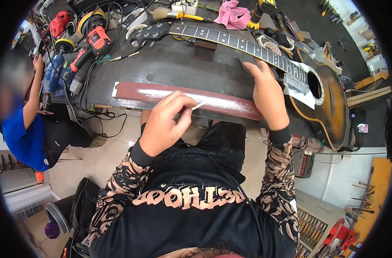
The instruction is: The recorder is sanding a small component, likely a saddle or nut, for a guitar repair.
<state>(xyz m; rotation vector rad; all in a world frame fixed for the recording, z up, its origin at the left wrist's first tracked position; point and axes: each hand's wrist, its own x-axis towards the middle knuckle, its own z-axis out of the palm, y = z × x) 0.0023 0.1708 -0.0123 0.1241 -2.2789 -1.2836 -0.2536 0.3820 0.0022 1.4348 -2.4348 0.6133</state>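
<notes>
Pinching a slim white strip (199, 105), the left hand (166, 121) curls; whether the right hand (266, 93) holds anything is unclear.

Photographed in an instrument workshop, judging by the acoustic guitar (335, 101) and power tools (99, 41) on the table (170, 71) and racked hand tools (305, 227) nearby.

head: left fisheye of a side-by-side head-worn pair | looks steeply down over the chest | arm's-length view of both hands (166, 121) and the surface (178, 71) | edges bowed at rim
</notes>
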